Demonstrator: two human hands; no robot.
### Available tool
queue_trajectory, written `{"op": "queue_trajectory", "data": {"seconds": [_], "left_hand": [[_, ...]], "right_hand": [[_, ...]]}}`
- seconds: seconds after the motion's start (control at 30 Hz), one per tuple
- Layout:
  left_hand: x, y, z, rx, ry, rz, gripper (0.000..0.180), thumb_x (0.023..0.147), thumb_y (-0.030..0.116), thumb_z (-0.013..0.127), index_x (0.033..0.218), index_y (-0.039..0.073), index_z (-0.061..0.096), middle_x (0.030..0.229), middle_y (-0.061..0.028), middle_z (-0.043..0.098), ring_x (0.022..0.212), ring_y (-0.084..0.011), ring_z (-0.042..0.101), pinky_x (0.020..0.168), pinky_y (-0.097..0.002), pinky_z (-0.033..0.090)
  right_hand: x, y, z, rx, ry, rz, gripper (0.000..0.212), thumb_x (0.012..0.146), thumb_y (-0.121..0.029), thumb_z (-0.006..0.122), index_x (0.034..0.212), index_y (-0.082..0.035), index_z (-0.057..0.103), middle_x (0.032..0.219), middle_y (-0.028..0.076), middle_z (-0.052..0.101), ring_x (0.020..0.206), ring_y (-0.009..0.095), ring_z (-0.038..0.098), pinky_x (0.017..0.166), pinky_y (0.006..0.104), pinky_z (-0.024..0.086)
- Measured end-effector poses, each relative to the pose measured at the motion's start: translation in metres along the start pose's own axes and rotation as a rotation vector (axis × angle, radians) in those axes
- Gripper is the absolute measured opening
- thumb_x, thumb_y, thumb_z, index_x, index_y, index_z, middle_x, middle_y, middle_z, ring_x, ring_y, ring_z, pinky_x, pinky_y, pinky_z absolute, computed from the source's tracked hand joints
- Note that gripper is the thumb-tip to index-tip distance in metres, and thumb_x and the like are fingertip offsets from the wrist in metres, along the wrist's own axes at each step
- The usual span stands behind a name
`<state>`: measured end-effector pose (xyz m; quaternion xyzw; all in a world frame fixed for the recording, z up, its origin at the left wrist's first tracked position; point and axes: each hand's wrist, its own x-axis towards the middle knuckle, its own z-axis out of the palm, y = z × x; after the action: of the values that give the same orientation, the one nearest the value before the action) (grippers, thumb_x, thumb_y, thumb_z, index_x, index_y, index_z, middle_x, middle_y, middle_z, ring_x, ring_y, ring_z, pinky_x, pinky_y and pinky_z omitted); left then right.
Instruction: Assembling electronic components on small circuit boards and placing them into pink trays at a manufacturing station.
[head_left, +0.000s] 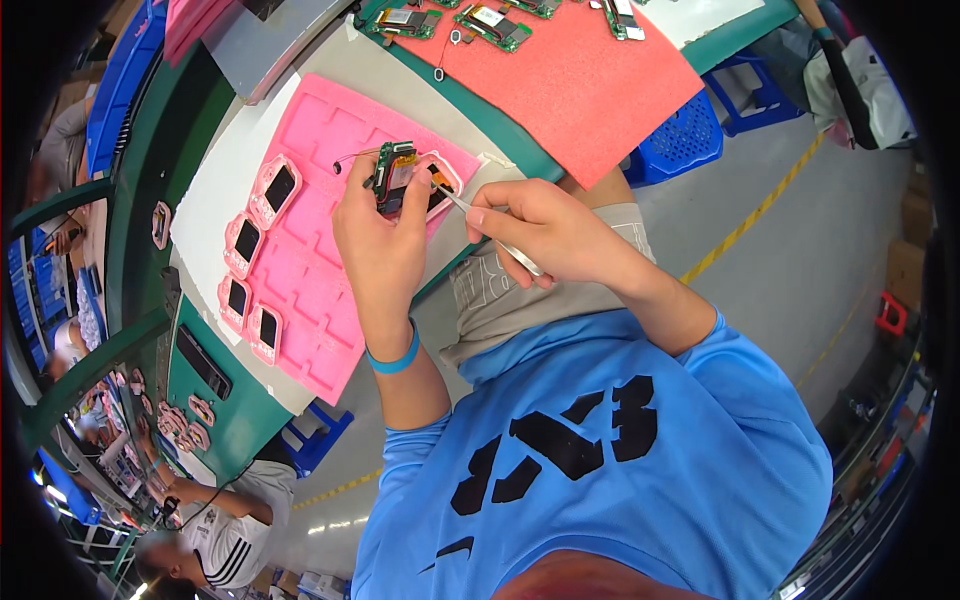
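Note:
My left hand (383,245) grips a green circuit board (381,172) on edge between thumb and fingers, and a thin wire with a small dark part trails off its left side. In my right hand (545,228) is a pair of metal tweezers (513,254), its tips reaching to the board's right side near my left thumb. Just behind the thumb lies a pink device housing (457,178), partly hidden by the board and fingers, with an orange piece showing inside. Both rest over the pink moulded tray (325,130). Several pink housings with dark screens (242,246) stand along the tray's left side.
A red foam sheet (560,95) bearing several circuit boards (492,28) lies at the back right. Blue stools (680,140) stand beyond the table edge. A dark oblong device (204,362) lies at the left. Another person (225,530) works at the lower left.

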<state>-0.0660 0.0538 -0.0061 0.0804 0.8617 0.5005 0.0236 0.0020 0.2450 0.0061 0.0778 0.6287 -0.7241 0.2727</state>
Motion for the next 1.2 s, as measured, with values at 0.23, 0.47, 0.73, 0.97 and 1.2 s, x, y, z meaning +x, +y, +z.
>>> {"op": "queue_trajectory", "data": {"seconds": [0.23, 0.47, 0.73, 0.97, 1.2], "left_hand": [[-0.003, 0.007, 0.002, 0.097, 0.009, 0.044, 0.031, 0.094, 0.013, 0.079, 0.118, -0.003, 0.069, 0.097, -0.0119, 0.08, 0.078, -0.0209, 0.072, 0.071, -0.0321, 0.056], [-0.015, 0.011, -0.012, -0.025, 0.044, -0.05, 0.029, 0.097, 0.013, 0.076, 0.121, -0.003, 0.069, 0.092, -0.0089, 0.078, 0.071, -0.0167, 0.067, 0.064, -0.0284, 0.053], [-0.032, 0.007, -0.032, -0.381, -0.202, -0.326, 0.027, 0.102, 0.011, 0.07, 0.125, -0.001, 0.07, 0.085, -0.0069, 0.073, 0.06, -0.0091, 0.055, 0.054, -0.0206, 0.041], [-0.034, -0.001, -0.026, -0.414, -0.221, -0.287, 0.026, 0.103, 0.01, 0.067, 0.127, -0.001, 0.07, 0.083, -0.006, 0.071, 0.056, -0.0078, 0.051, 0.05, -0.019, 0.035], [-0.035, -0.001, -0.026, -0.396, -0.228, -0.297, 0.022, 0.103, 0.01, 0.067, 0.122, 0.0, 0.071, 0.08, -0.0057, 0.071, 0.056, -0.0077, 0.05, 0.05, -0.0193, 0.035]], "right_hand": [[0.003, 0.006, 0.002, 0.038, -0.005, -0.034, 0.026, 0.113, -0.022, 0.053, 0.099, -0.004, 0.065, 0.052, 0.002, 0.057, 0.037, 0.009, 0.04, 0.037, 0.0226, 0.032], [0.007, 0.023, 0.002, 0.11, -0.018, -0.106, 0.025, 0.113, -0.019, 0.053, 0.098, -0.003, 0.066, 0.055, 0.001, 0.058, 0.041, 0.007, 0.042, 0.041, 0.0217, 0.031], [0.001, 0.043, 0.012, -0.049, 0.153, -0.363, 0.019, 0.108, -0.011, 0.062, 0.101, 0.0, 0.075, 0.063, 0.0, 0.06, 0.054, 0.005, 0.044, 0.05, 0.0221, 0.032], [0.001, 0.045, 0.013, -0.314, 0.36, -0.522, 0.014, 0.101, -0.003, 0.07, 0.106, 0.003, 0.082, 0.069, 0.001, 0.066, 0.058, 0.006, 0.043, 0.051, 0.0228, 0.032], [0.001, 0.046, 0.012, -0.349, 0.363, -0.579, 0.015, 0.1, -0.001, 0.071, 0.109, 0.004, 0.082, 0.072, 0.001, 0.069, 0.057, 0.006, 0.043, 0.051, 0.0234, 0.033]]}}
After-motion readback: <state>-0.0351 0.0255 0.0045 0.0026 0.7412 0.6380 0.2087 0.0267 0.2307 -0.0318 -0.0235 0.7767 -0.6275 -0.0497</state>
